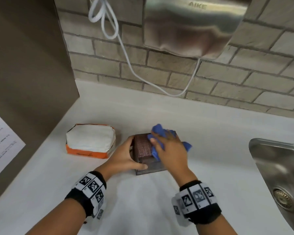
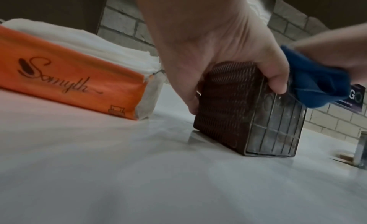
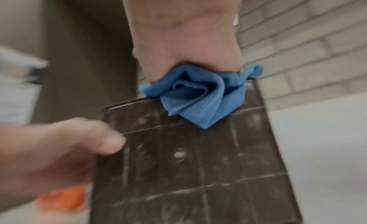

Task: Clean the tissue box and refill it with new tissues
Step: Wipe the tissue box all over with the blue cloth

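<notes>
A dark brown woven tissue box point(image 1: 143, 146) point(image 2: 228, 105) point(image 3: 188, 164) stands on its side on the white counter point(image 1: 143, 200), its dusty gridded underside facing me. My left hand point(image 1: 126, 158) point(image 2: 208, 51) grips its left end, thumb on the near face and fingers on the far side. My right hand point(image 1: 170, 150) point(image 3: 184, 39) presses a crumpled blue cloth point(image 1: 157, 138) point(image 2: 315, 79) point(image 3: 198, 95) onto the box's top, fingers curled over the cloth. An opened orange pack of white tissues point(image 1: 91, 140) point(image 2: 75, 70) lies to the left of the box.
A steel sink point(image 1: 278, 175) is set into the counter at the right. A metal hand dryer point(image 1: 193, 26) with a white cable point(image 1: 126, 53) hangs on the brick wall behind. A brown partition point(image 1: 29, 65) with a paper sheet point(image 1: 0, 143) closes the left side.
</notes>
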The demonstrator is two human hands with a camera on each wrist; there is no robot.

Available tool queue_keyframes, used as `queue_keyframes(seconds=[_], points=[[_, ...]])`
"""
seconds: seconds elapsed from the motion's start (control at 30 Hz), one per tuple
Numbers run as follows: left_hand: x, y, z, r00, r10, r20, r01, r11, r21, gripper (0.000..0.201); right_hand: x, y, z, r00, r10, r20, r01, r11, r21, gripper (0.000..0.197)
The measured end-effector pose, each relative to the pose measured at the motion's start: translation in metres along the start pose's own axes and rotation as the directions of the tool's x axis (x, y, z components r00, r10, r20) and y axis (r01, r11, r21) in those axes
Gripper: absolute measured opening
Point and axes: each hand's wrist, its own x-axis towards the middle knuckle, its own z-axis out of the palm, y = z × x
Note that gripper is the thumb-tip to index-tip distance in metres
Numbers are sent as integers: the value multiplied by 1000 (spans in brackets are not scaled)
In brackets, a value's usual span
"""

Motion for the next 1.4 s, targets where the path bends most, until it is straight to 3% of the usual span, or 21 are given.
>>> queue_keyframes(seconds=[0.07, 0.13, 0.2, 0.33, 0.37, 0.43, 0.5, 0.6, 0.67, 0.73, 0.8, 0.83, 0.87, 0.93, 1.0, 1.07, 1.13, 1.23, 1.33, 1.4], points=[[1, 0, 0, 1000, -4, -27, 4, 1000, 15, 101, 5, 17, -8, 984, 180, 1, -180, 980, 85, 38], [1, -1, 1, 999, 14, -33, -13, 1000, 22, 100, 7, 13, -2, 962, 273, -31, -272, 962, 28, 41], [3, -2, 2, 998, 23, -54, -22, 1000, 8, 93, 3, -18, 6, 972, 212, -98, -223, 968, -117, 47], [-2, 5, -1, 996, 65, -61, -61, 996, 63, 27, -7, -62, 29, 994, -106, -16, 104, 989, -103, 43], [-2, 4, -2, 996, 70, -48, -68, 996, 54, 29, -6, -56, 25, 989, -145, -22, 142, 985, -95, 40], [-2, 0, -6, 999, 38, -33, -39, 999, -20, 71, -3, -30, 9, 988, -109, -113, 103, 993, -58, 35], [-1, -5, -8, 999, -26, -37, 24, 997, -75, 99, 4, 1, -9, 992, 104, -68, -98, 991, 86, 33], [1, -4, -9, 998, -54, -15, 53, 997, -57, 109, 12, 19, -4, 933, 360, -26, -352, 923, 155, 39], [3, -5, -8, 999, -44, -25, 42, 997, -59, 107, 10, -6, 10, 939, 327, -109, -331, 943, -24, 45], [3, -1, -7, 999, 0, -51, -1, 1000, -10, 83, 5, -46, 24, 974, 189, -127, -204, 972, -116, 48], [0, 2, -6, 995, 30, -98, -23, 997, 70, 29, 0, -73, 32, 994, 12, -113, -21, 997, -81, 36], [-1, 3, -6, 993, 36, -113, -26, 996, 83, 17, -1, -78, 31, 994, -57, -91, 54, 998, -42, 31], [-2, 3, -7, 994, 46, -98, -38, 996, 78, 20, -1, -74, 28, 990, -107, -87, 105, 994, -25, 29], [-2, 0, -9, 998, 20, -53, -19, 1000, 4, 61, 1, -46, 14, 985, -122, -123, 117, 992, -48, 27], [0, -4, -10, 998, -33, -47, 31, 998, -55, 95, 7, -8, -3, 997, 55, -50, -53, 998, 33, 30], [2, -4, -9, 997, -59, -39, 58, 998, -30, 103, 14, 20, -7, 963, 269, 10, -267, 951, 156, 34], [4, -5, -9, 997, -71, -40, 69, 997, -34, 105, 15, 18, 2, 936, 343, -72, -334, 936, 115, 37], [3, -2, -9, 998, -40, -54, 37, 998, -44, 95, 7, -28, 21, 960, 142, -240, -172, 979, -110, 38], [-1, 5, -7, 995, -2, -102, 0, 1000, -15, 39, -5, -64, 38, 981, -91, -171, 76, 992, -96, 35], [-2, 2, -8, 995, 4, -98, -6, 1000, -13, 45, -5, -57, 35, 974, -155, -163, 147, 987, -59, 35]])
